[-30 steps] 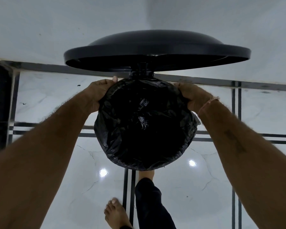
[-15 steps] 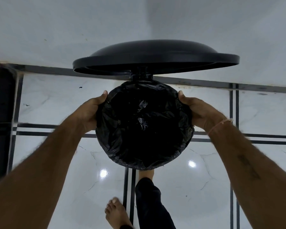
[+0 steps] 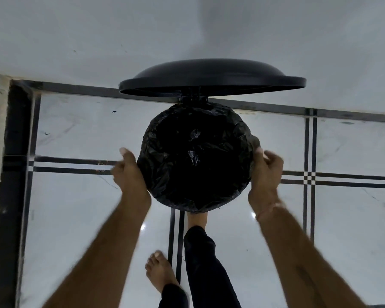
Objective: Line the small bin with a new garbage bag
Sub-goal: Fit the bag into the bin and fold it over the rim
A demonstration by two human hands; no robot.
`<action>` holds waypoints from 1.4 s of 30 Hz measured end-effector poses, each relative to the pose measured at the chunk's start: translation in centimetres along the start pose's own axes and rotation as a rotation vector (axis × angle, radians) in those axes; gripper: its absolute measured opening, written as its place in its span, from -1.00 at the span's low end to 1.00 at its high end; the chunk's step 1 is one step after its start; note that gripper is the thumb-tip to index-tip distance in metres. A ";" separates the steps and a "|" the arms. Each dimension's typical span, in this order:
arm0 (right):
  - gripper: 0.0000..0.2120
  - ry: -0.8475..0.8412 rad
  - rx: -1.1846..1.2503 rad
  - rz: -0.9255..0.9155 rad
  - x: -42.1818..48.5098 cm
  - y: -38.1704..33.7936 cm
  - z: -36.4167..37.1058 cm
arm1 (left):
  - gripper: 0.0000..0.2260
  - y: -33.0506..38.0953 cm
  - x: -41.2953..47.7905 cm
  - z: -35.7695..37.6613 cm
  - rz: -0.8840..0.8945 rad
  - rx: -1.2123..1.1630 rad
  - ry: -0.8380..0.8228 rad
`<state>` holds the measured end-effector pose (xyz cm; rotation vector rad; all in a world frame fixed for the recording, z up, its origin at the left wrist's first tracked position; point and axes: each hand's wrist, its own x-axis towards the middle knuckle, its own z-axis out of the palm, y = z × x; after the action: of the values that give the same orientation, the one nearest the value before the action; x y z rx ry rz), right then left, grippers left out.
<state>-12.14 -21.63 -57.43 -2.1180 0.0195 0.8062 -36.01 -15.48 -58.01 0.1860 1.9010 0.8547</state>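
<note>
Head view: both hands [image 3: 129, 174] slid down bag-lined bin [image 3: 196, 156] sides.

Two bare, hairy forearms with no sleeves enter from the lower corners of the frame. The right hand [image 3: 266, 174] has a thin thread band at the wrist; the left hand [image 3: 129, 174] wears nothing. At bottom centre are dark trouser legs [image 3: 200, 258] and bare feet [image 3: 159, 272].

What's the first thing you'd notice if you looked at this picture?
The round bin in the middle of the floor, its mouth lined with a crinkly black garbage bag. Its black lid stands open behind it, near the wall. The left hand and right hand are at its two sides.
</note>
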 end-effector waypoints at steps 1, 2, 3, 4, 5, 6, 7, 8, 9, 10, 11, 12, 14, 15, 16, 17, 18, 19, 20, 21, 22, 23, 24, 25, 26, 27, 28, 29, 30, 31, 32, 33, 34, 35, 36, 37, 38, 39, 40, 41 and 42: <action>-0.67 0.035 0.048 0.086 -1.4 0.8 -0.3 | -0.55 -1.3 -1.1 -0.6 -0.137 -0.071 -0.018; -0.74 0.029 0.095 0.195 -2.6 1.8 -0.7 | -0.48 -2.5 -2.3 -1.2 -0.268 -0.119 -0.067; -0.79 -0.003 0.140 0.323 -3.8 2.6 -0.9 | -0.46 -3.4 -3.3 -1.8 -0.371 -0.161 -0.134; -0.81 -0.046 0.192 0.444 -5.0 3.0 -1.2 | -0.47 -4.2 -4.2 -2.3 -0.439 -0.209 -0.185; -0.82 -0.081 0.249 0.535 -5.9 3.5 -1.4 | -0.51 -4.8 -4.8 -2.6 -0.475 -0.246 -0.215; -0.84 -0.103 0.310 0.590 -6.5 4.0 -1.5 | -0.55 -5.2 -5.3 -2.9 -0.496 -0.272 -0.219; -0.84 -0.121 0.368 0.616 -7.0 4.3 -1.6 | -0.60 -5.4 -5.4 -3.0 -0.501 -0.286 -0.209; -0.80 -0.129 0.423 0.626 -7.1 4.4 -1.7 | -0.64 -5.3 -5.5 -3.2 -0.497 -0.302 -0.193; -0.74 -0.126 0.462 0.638 -6.9 4.6 -1.7 | -0.68 -5.1 -5.3 -3.2 -0.496 -0.315 -0.178; -0.72 -0.122 0.489 0.647 -6.7 4.7 -1.7 | -0.72 -5.0 -5.1 -3.2 -0.499 -0.321 -0.171; -0.73 -0.122 0.505 0.655 -6.4 4.8 -1.8 | -0.75 -4.8 -4.9 -3.2 -0.499 -0.320 -0.171; -0.79 -0.125 0.521 0.666 -6.2 5.0 -1.9 | -0.76 -4.6 -4.8 -3.3 -0.497 -0.323 -0.172; -0.92 -0.126 0.559 0.666 -5.8 5.3 -2.2 | -0.71 -4.5 -4.4 -3.4 -0.483 -0.368 -0.172; -0.93 -0.130 0.577 0.652 -5.8 5.4 -2.4 | -0.66 -4.7 -4.3 -3.5 -0.476 -0.398 -0.174; -0.89 -0.134 0.594 0.636 -6.0 5.6 -2.4 | -0.62 -5.0 -4.4 -3.6 -0.481 -0.410 -0.176; -0.82 -0.127 0.614 0.642 -6.2 5.9 -2.5 | -0.60 -5.6 -4.7 -3.7 -0.504 -0.406 -0.179; -0.78 -0.122 0.625 0.670 -6.6 6.1 -2.4 | -0.60 -6.2 -5.3 -3.7 -0.550 -0.400 -0.192; -0.81 -0.132 0.614 0.716 -7.2 6.5 -2.4 | -0.62 -6.8 -6.0 -3.6 -0.605 -0.412 -0.215; -0.84 -0.149 0.601 0.768 -7.9 6.6 -2.3 | -0.66 -7.4 -6.7 -3.5 -0.647 -0.433 -0.234; -0.82 -0.173 0.608 0.811 -8.5 6.8 -2.1 | -0.70 -8.0 -7.3 -3.4 -0.675 -0.454 -0.246; -0.78 -0.197 0.632 0.845 -9.0 6.9 -1.9 | -0.73 -8.5 -7.6 -3.2 -0.688 -0.469 -0.249; -0.75 -0.208 0.667 0.864 -9.4 6.9 -1.7 | -0.75 -8.9 -7.8 -3.0 -0.691 -0.478 -0.246; -0.73 -0.205 0.699 0.879 -9.6 6.9 -1.4 | -0.76 -9.3 -7.8 -2.7 -0.692 -0.486 -0.242; -0.72 -0.188 0.731 0.885 -9.5 7.0 -1.1 | -0.78 -9.4 -7.7 -2.5 -0.697 -0.504 -0.237; -0.72 -0.161 0.757 0.886 -9.4 7.3 -0.8 | -0.79 -9.5 -7.7 -2.4 -0.701 -0.523 -0.234; -0.71 -0.141 0.770 0.881 -9.2 7.4 -0.5 | -0.79 -9.4 -7.7 -2.2 -0.702 -0.537 -0.234; -0.71 -0.123 0.777 0.876 -9.0 7.8 -0.3 | -0.80 -9.6 -7.5 -2.1 -0.700 -0.541 -0.233; -0.69 -0.119 0.777 0.871 -8.7 8.0 -0.1 | -0.80 -9.8 -7.4 -2.1 -0.698 -0.540 -0.229; -0.68 -0.115 0.770 0.872 -8.5 8.3 0.1 | -0.79 -10.0 -7.3 -2.1 -0.694 -0.538 -0.224; -0.69 -0.112 0.764 0.876 -8.3 8.5 0.2 | -0.78 -10.1 -7.1 -2.2 -0.683 -0.546 -0.217; -0.70 -0.103 0.764 0.880 -8.1 8.6 0.2 | -0.76 -10.1 -7.0 -2.2 -0.670 -0.566 -0.210; -0.72 -0.089 0.767 0.881 -8.0 8.6 0.1 | -0.72 -10.0 -6.9 -2.3 -0.667 -0.604 -0.209; -0.73 -0.088 0.765 0.879 -7.9 8.7 0.1 | -0.66 -9.9 -6.9 -2.4 -0.667 -0.640 -0.213; -0.75 -0.092 0.767 0.873 -7.8 8.8 0.0 | -0.60 -9.7 -6.9 -2.4 -0.664 -0.662 -0.217; -0.76 -0.099 0.773 0.868 -7.8 8.7 -0.1 | -0.58 -9.5 -7.0 -2.5 -0.652 -0.657 -0.215; -0.77 -0.104 0.783 0.860 -7.9 8.6 -0.1 | -0.60 -9.3 -7.0 -2.5 -0.639 -0.646 -0.214; -0.77 -0.103 0.788 0.855 -8.0 8.5 -0.2 | -0.65 -9.2 -6.9 -2.6 -0.632 -0.643 -0.216; -0.78 -0.106 0.781 0.853 -8.0 8.3 -0.2 | -0.71 -9.2 -6.8 -2.6 -0.631 -0.649 -0.217; -0.78 -0.105 0.749 0.856 -8.1 7.9 -0.2 | -0.75 -9.1 -6.6 -2.6 -0.632 -0.651 -0.214; -0.79 -0.103 0.698 0.866 -8.1 7.4 -0.3 | -0.77 -9.1 -6.4 -2.7 -0.633 -0.649 -0.217; -0.78 -0.099 0.622 0.875 -7.9 7.1 -0.3 | -0.79 -9.1 -6.1 -2.8 -0.633 -0.638 -0.220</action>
<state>-20.26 -28.47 -57.94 -1.4210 1.0599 1.1971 -33.31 -26.45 -58.58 -0.6507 1.2776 0.8974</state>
